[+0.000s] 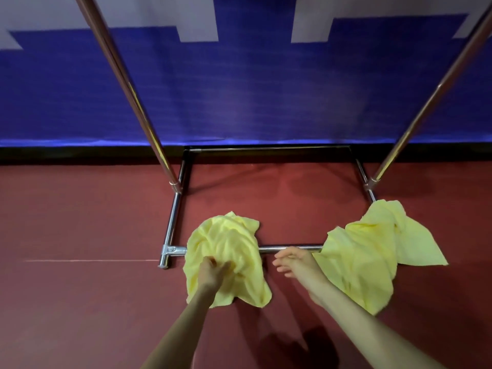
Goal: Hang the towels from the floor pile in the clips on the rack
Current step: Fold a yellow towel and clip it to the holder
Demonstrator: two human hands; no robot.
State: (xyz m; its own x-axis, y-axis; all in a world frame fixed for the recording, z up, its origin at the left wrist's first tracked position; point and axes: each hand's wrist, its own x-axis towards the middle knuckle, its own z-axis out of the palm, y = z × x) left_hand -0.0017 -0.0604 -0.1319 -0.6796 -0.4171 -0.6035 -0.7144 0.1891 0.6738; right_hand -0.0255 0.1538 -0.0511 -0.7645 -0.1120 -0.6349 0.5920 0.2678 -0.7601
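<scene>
Two crumpled yellow towels lie on the red floor over the front bar of a chrome rack base (172, 222). My left hand (213, 271) pinches the cloth of the left towel (226, 243) near its middle. My right hand (295, 261) hovers with fingers spread between the two towels, its forearm lying over the edge of the right towel (372, 251). The rack's two uprights (138, 102) rise out of the top of the view; the clips are out of sight.
A blue and white banner wall (239, 89) stands right behind the rack. Red floor (80, 288) stretches to the left and right of the base frame.
</scene>
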